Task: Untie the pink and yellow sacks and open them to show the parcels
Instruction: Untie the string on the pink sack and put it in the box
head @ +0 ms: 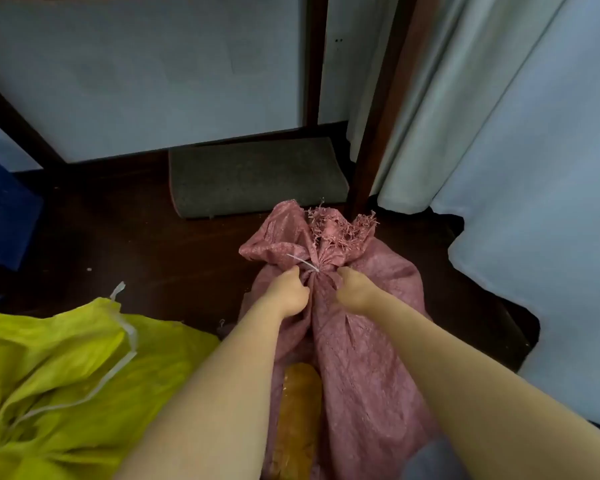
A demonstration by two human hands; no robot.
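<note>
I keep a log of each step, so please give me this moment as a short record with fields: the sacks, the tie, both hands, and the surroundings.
pink sack: on dark floor, neck bunched and tied
tie: pale strip, knotted round the neck
left hand: grips the neck, left of the knot
right hand: grips the neck, right of the knot
yellow sack: lies left of pink sack, pale strip across it
parcels: none visible
grey mat: beyond pink sack

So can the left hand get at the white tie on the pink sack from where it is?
Probably yes. The left hand grips the pink sack at its neck, right beside the white tie, and nothing lies between them; it would need to loosen its grip first.
</note>
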